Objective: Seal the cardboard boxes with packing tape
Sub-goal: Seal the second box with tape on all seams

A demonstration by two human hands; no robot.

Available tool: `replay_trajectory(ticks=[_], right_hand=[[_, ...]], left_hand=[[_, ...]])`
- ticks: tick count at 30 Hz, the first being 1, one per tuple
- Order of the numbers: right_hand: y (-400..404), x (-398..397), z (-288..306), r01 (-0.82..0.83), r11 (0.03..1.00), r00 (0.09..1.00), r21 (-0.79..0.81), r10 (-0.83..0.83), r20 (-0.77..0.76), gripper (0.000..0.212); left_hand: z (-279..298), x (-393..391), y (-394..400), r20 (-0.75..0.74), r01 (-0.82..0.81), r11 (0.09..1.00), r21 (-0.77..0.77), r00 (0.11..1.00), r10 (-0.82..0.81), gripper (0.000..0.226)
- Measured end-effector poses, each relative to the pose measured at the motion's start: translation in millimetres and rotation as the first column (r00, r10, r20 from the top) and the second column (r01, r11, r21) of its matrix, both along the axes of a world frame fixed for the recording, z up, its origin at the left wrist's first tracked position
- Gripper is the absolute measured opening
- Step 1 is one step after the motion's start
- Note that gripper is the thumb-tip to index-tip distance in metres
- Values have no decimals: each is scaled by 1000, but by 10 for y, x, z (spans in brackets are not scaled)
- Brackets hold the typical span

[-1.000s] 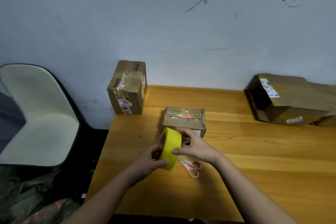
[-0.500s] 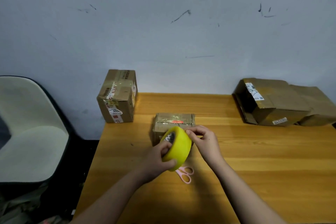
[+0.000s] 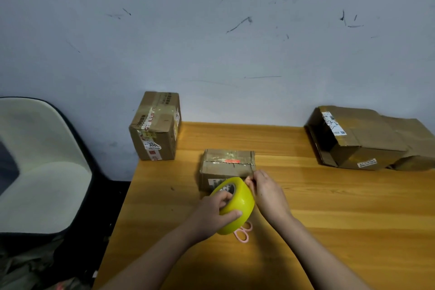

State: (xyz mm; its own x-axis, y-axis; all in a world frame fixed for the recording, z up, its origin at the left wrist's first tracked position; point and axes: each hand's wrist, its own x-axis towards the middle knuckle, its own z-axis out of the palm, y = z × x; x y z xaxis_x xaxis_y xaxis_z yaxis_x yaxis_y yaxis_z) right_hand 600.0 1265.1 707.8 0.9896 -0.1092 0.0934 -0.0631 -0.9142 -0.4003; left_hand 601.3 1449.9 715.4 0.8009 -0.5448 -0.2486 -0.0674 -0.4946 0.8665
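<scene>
My left hand (image 3: 215,211) grips a yellow roll of packing tape (image 3: 237,205), fingers through its core and thumb on the outer face. My right hand (image 3: 266,192) pinches at the roll's upper right edge, where the tape end lies. Just behind the roll sits a small cardboard box (image 3: 227,166) with a taped seam and a red mark on top. Pink scissors (image 3: 243,233) lie on the table under the roll, mostly hidden.
A taller taped box (image 3: 155,127) stands at the wooden table's (image 3: 341,214) back left corner. A crumpled larger box (image 3: 357,139) lies at the back right against the wall. A pale chair (image 3: 40,167) stands left of the table.
The roll has tilted so its core faces up-left. My right hand has slid from the roll's front to its upper right edge and pinches there. The view has tilted up slightly.
</scene>
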Motion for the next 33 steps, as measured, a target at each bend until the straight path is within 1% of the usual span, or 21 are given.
replay_trajectory(ticks=[4, 6, 8, 9, 11, 14, 15, 17, 18, 20, 21, 22, 23, 24, 26, 27, 29, 30, 31, 32, 33], right_hand=[[-12, 38, -20, 23, 994, 1000, 108, -22, -10, 12], [-39, 77, -17, 25, 971, 999, 239, -17, -36, 9], [-102, 130, 69, 69, 882, 990, 467, -1, -144, 23], [-134, 151, 134, 114, 797, 976, 592, 21, -216, 25], [-211, 180, 241, 219, 653, 937, 725, 68, -343, 23], [-258, 204, 292, 262, 630, 917, 731, 73, -392, 12], [-255, 228, 282, 287, 597, 915, 749, 62, -399, 10], [-202, 278, 290, 279, 556, 934, 783, 33, -356, 14], [-172, 304, 294, 231, 612, 956, 756, 2, -294, 18], [-118, 354, 264, 126, 840, 988, 528, -57, -147, 18], [-79, 360, 236, 103, 916, 993, 388, -76, -85, 15], [-46, 357, 224, 105, 948, 994, 301, -100, -34, 13], [-31, 354, 231, 122, 950, 991, 286, -134, 22, 13], [-26, 357, 270, 137, 938, 980, 319, -175, 94, 14], [-57, 386, 423, 135, 897, 939, 420, -251, 235, 18], [-53, 398, 524, 91, 915, 931, 393, -218, 292, 19], [24, 373, 708, -48, 992, 923, 115, 0, 386, 18], [79, 355, 754, -113, 993, 904, -37, 118, 410, 20], [127, 336, 794, -162, 979, 880, -123, 200, 431, 23], [157, 329, 830, -195, 972, 862, -133, 235, 450, 24], [169, 338, 861, -212, 973, 857, -87, 228, 461, 23]], left_hand=[[29, -6, -28, -37, -38, 999, -24, 999, 37, 29], [64, 14, -49, -38, -39, 999, -31, 999, 38, 33], [110, 41, -57, -31, -38, 999, -15, 999, 37, 41], [130, 51, -67, -20, -26, 1000, -4, 999, 26, 43], [181, 83, -70, 15, 6, 1000, 10, 1000, -6, 41], [287, 138, -64, 16, 19, 1000, -21, 1000, -18, 26], [284, 161, -72, -26, 15, 997, -73, 1000, -17, 22], [328, 151, -100, -125, 4, 985, -173, 992, -26, 26], [309, 144, -113, -126, 5, 984, -177, 992, -27, 32], [269, 145, -124, 9, 22, 999, -40, 1000, -22, 42], [268, 153, -135, 91, 21, 998, 55, 996, -26, 43], [266, 177, -144, 142, 12, 996, 93, 989, -25, 40], [274, 210, -152, 94, -14, 998, 66, 996, 7, 36], [293, 244, -147, -40, -75, 997, -32, 996, 74, 32], [312, 304, -121, -338, -231, 958, -168, 927, 164, 26], [327, 320, -102, -396, -280, 947, -155, 896, 201, 30], [309, 325, -80, -452, -320, 942, -102, 859, 242, 35], [295, 338, -81, -479, -353, 932, -87, 835, 272, 37], [294, 357, -87, -501, -382, 920, -84, 815, 292, 41], [281, 392, -85, -527, -401, 911, -93, 797, 297, 44], [303, 418, -83, -548, -405, 908, -103, 785, 288, 47]])
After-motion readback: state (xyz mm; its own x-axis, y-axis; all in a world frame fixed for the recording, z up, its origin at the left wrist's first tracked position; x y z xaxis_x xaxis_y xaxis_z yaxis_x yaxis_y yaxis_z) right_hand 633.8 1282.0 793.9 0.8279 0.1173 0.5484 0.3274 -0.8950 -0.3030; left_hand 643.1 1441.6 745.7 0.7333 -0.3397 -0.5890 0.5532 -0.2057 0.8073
